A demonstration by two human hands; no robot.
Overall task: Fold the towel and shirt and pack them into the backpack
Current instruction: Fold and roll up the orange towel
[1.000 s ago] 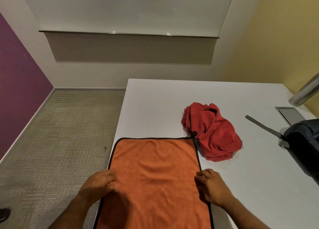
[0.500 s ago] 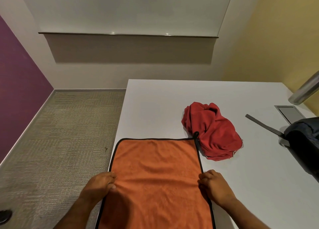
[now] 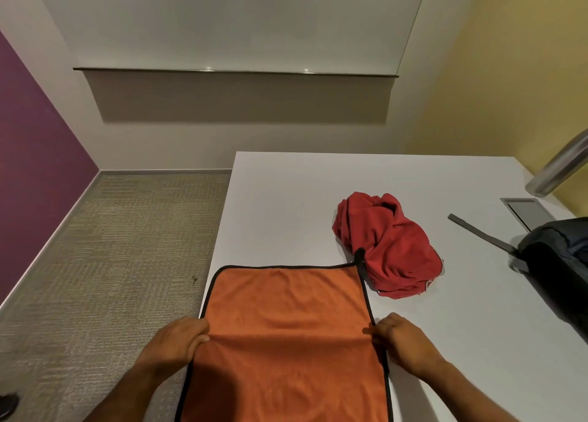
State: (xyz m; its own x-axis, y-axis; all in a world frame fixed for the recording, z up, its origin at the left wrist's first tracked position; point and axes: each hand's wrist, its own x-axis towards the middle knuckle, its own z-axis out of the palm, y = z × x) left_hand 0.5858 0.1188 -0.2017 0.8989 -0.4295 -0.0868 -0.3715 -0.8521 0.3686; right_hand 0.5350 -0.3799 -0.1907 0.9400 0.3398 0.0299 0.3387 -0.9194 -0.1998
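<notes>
An orange towel [image 3: 288, 300] with black trim lies flat on the white table [image 3: 366, 180], near its left front corner. My left hand [image 3: 178, 339] pinches the towel's left edge, and my right hand [image 3: 399, 337] pinches its right edge; a shallow crease runs between them. A crumpled red shirt [image 3: 389, 246] sits just beyond the towel's far right corner, touching its black hanging loop. The dark backpack [image 3: 560, 262] rests at the table's right side, partly cut off by the frame.
A grey backpack strap [image 3: 477, 231] trails across the table toward the shirt. A metal hatch [image 3: 526, 210] is set into the table at the far right, with a metal post [image 3: 560, 167] above it. Carpeted floor [image 3: 111, 262] lies left of the table edge.
Both hands have slid slightly nearer to me along the towel's side edges and closed on them, raising a faint crease across the cloth.
</notes>
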